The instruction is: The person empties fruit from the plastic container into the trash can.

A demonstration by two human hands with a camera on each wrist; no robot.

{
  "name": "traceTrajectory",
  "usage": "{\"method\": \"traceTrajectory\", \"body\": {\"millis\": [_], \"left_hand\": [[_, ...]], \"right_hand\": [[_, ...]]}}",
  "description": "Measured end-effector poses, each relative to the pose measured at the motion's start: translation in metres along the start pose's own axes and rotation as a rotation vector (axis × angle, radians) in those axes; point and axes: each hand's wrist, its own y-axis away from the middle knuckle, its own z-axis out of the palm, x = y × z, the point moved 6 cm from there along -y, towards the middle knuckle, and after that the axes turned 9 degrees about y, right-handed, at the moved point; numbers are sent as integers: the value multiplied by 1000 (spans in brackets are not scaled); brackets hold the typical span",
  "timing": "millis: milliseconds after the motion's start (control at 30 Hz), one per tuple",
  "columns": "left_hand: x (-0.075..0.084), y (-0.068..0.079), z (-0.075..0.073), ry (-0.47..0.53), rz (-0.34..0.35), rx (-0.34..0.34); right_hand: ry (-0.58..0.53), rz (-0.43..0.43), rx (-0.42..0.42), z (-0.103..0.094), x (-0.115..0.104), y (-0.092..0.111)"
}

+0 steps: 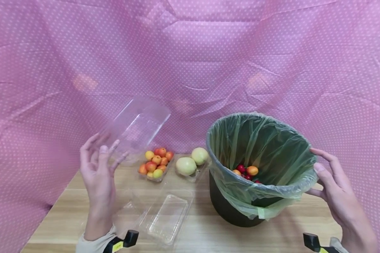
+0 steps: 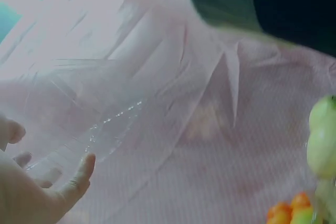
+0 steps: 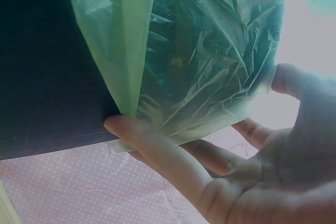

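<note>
Steadying the black bin point(image 1: 223, 200) on the right gets my attention first: its green liner point(image 1: 278, 161) folds over the rim, so from my end I'd ask for light pressure without dragging the film. The right hand point(image 1: 339, 191) has its fingers spread apart, tips against the outside of the liner-covered rim. On the left, a clear container point(image 1: 139, 121) is up in the air, pinched at its near-left end by the left hand point(image 1: 99, 175); it looks thin, so I'd favour a soft hold. I'd give it room above the two pale fruits point(image 1: 186, 166) and the small orange fruits point(image 1: 156, 160) left of them.
</note>
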Motion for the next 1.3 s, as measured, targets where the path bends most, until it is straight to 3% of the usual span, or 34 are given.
{"method": "traceTrajectory", "body": {"millis": [200, 300, 467, 700, 900, 1300], "left_hand": [[4, -14, -47, -97, -10, 157], [-4, -21, -76, -98, -94, 246], [-21, -28, -114, -8, -255, 363], [-33, -29, -154, -22, -321, 495], [-41, -24, -176, -128, -403, 530], [-53, -18, -199, -293, -590, 516]], "right_hand": [[-30, -8, 6, 0, 1, 1], [-33, -11, -3, 0, 1, 0], [-19, -26, -32, -1, -1, -1], [3, -25, -30, -1, 1, -1], [-12, -27, -18, -2, 2, -1], [-15, -13, 2, -2, 4, -2]]}}
